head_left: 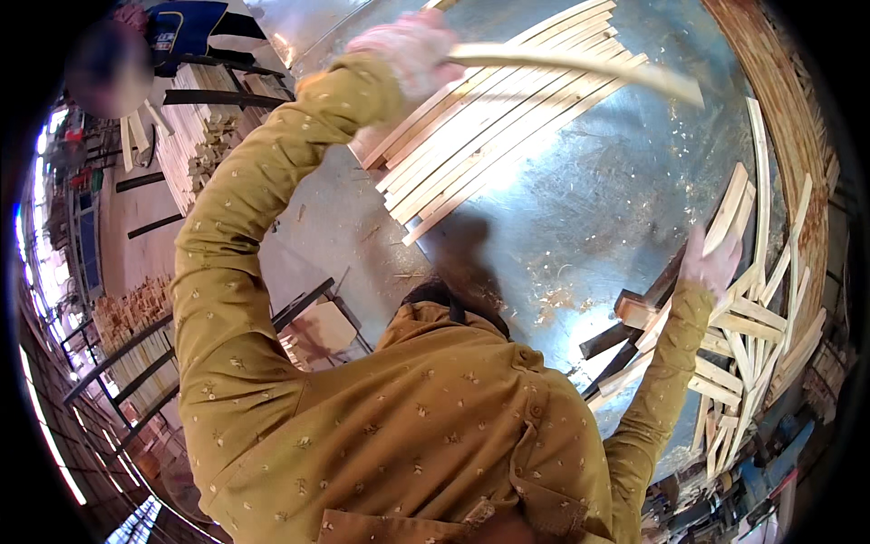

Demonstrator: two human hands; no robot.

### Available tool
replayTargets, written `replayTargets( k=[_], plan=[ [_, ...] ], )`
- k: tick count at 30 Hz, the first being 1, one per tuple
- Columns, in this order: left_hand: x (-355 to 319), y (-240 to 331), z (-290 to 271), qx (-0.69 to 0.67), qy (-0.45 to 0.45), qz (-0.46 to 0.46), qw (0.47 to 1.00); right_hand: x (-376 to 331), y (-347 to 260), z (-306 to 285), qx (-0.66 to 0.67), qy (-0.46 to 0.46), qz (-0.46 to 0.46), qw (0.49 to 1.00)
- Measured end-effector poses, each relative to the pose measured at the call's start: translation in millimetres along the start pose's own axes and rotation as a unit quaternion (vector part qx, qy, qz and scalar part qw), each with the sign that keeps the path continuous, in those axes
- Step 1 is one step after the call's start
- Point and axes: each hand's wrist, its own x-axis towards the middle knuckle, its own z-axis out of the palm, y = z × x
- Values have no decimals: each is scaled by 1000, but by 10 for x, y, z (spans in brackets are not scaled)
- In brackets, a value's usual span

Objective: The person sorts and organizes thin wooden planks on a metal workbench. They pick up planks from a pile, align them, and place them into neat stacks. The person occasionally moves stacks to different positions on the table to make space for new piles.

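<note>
My left hand, in a pinkish-white glove, is closed round one end of a wooden strip. The strip is blurred by motion and stretches rightward above a row of wooden strips lying side by side on the metal tabletop. Off to the right, my right hand is closed on pale wooden strips at the edge of a loose pile. Its fingers are partly hidden and slightly blurred.
A jumbled pile of wooden strips lies along the right side, by a rough brown wooden edge. Dark bars jut out near my right forearm. Stacked timber stands at the left. Sawdust and chips dot the metal. A person is at the upper left.
</note>
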Motion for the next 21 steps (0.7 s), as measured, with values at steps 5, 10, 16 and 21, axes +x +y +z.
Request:
replayTargets(
  k=[5, 10, 16, 21],
  plan=[
    [462, -931, 1139, 74, 112, -120, 984, -1038, 679, 336, -265, -179, 183, 930],
    [677, -1387, 1913, -141, 238, -84, 957, -969, 529, 143, -316, -269, 248, 875],
    [638, -1018, 1586, 46, 385, -67, 919, -776, 805, -76, -32, -239, 354, 904],
    [285, 1757, 1584, -673, -16, 92, 734, -1160, 1639, 40, 180, -162, 324, 914]
  ],
)
